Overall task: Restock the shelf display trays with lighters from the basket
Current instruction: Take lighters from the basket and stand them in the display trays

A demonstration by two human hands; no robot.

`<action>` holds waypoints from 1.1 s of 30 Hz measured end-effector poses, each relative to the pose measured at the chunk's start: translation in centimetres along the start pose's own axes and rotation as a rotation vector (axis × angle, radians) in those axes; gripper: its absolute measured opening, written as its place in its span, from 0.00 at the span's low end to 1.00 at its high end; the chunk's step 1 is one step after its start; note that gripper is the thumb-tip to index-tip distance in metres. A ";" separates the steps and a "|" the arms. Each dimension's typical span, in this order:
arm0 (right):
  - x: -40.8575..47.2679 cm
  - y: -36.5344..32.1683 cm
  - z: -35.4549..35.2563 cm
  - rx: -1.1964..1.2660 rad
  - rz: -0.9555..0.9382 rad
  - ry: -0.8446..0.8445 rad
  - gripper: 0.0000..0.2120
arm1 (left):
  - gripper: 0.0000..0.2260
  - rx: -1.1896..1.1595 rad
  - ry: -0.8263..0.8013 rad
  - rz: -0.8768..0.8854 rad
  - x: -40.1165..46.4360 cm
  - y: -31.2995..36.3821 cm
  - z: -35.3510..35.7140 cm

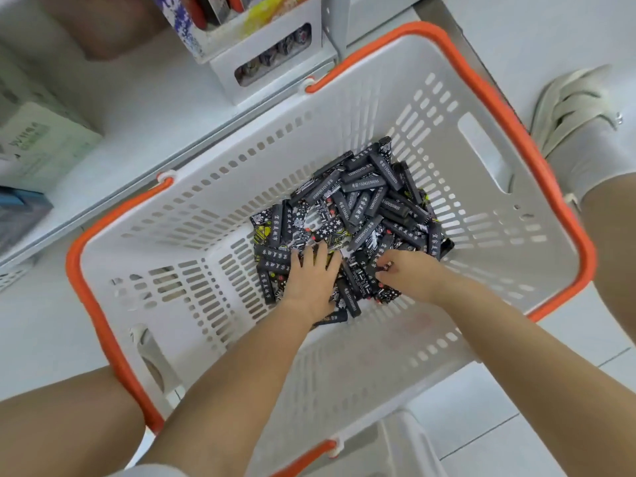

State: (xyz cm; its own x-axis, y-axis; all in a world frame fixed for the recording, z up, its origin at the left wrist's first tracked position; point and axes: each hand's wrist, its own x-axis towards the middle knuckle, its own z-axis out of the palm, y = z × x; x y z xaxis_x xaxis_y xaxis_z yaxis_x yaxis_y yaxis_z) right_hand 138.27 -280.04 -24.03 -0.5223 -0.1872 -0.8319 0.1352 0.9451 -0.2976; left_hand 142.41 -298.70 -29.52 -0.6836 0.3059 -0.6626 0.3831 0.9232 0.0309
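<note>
Reaching into basket (481, 160) | left hand (311, 277) flat on lighters (364, 201) | right hand (407, 273) curled, grasp unclear

We saw a white basket (447, 108) with slotted walls and an orange rim and handles (516, 132). In it lay black lighters (364, 201), most printed with white characters and digits, some patterned with white stars, checks and spots of yellow and red. Far left, on the white shelf (144, 108), stood a white tray (275, 63) whose window showed dark patterned items; above it sat a box (192, 29) splashed blue, white and yellow. A pale green carton (44, 142) stood at left. The shoe (574, 105) at right was off-white, above a white sock (592, 163).
</note>
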 end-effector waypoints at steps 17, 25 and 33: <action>0.3 0.4 0.0 0.034 0.021 -0.002 0.18 | 0.27 -0.198 0.031 0.014 -0.7 -0.5 1.9; 0.3 0.4 0.1 0.021 0.033 -0.014 0.18 | 0.23 -0.310 -0.018 -0.046 -0.7 -0.8 1.9; -1.0 -1.4 -0.5 0.046 0.039 0.003 0.17 | 0.18 -0.616 -0.001 -0.158 -3.4 -3.1 -1.0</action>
State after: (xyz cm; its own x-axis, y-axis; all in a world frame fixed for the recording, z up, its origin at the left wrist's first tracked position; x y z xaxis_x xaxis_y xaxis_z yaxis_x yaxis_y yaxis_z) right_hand 138.15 -281.04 -22.55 -0.5184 -0.1501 -0.8419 0.1942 0.9381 -0.2868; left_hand 142.87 -302.37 -26.61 -0.7021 0.1555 -0.6949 -0.1501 0.9216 0.3579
